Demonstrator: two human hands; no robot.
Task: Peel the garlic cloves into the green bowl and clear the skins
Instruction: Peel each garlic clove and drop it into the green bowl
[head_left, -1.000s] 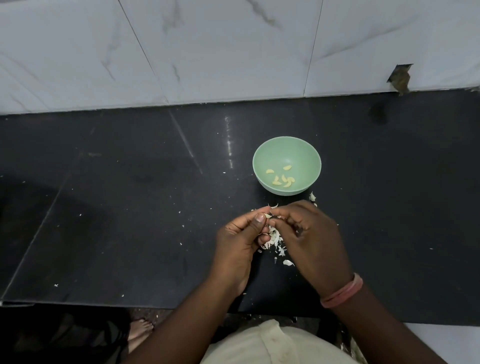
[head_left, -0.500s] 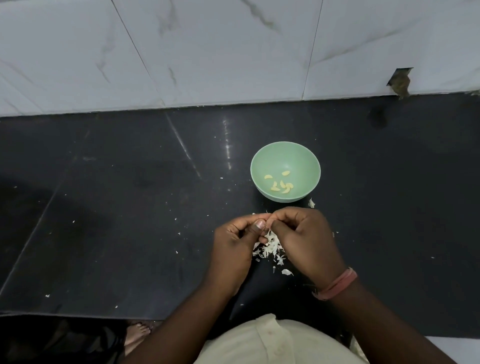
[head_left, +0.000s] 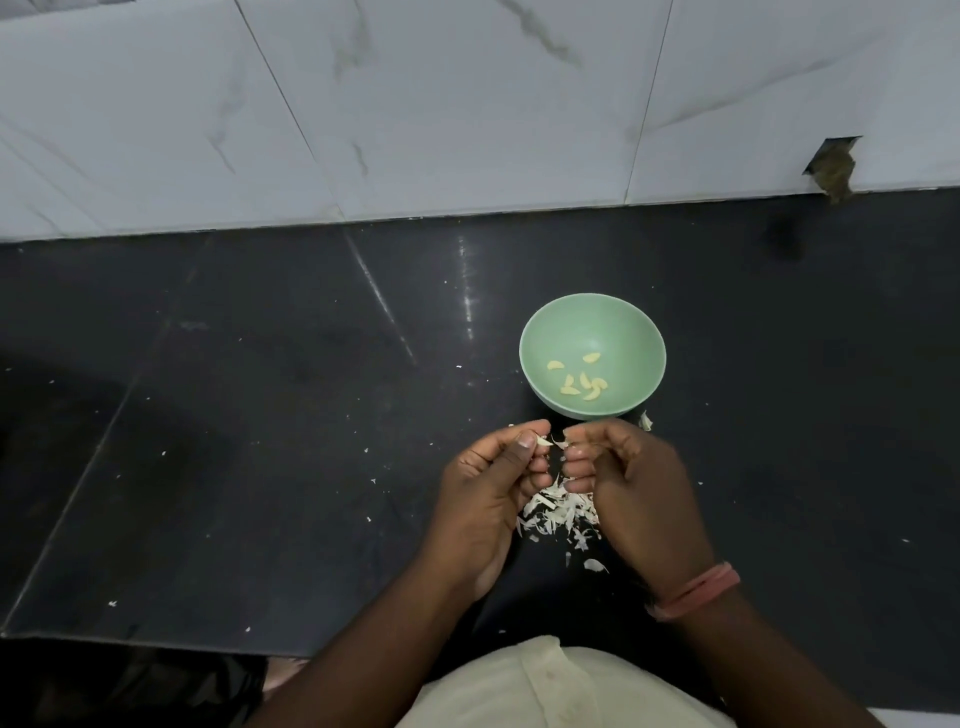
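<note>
A green bowl (head_left: 540, 332) stands on the black counter with several peeled garlic cloves (head_left: 582, 385) lying in its bottom. Just in front of it my left hand (head_left: 493, 483) pinches a small garlic clove (head_left: 544, 441) between thumb and forefinger. My right hand (head_left: 639, 483) pinches a strip of skin (head_left: 561, 444) at its fingertips, a small gap from the clove. Under and between both hands lies a pile of white garlic skins (head_left: 558, 512).
The black counter (head_left: 260, 415) stretches wide to the left and right, dotted with tiny skin flakes. A white tiled wall (head_left: 415, 104) rises behind it. A hole in the wall (head_left: 831, 166) sits at the far right. The counter's front edge runs near my body.
My hands have drawn slightly apart; the fingertips that met over the clove now show a gap with skin between them. The bowl has not moved.
</note>
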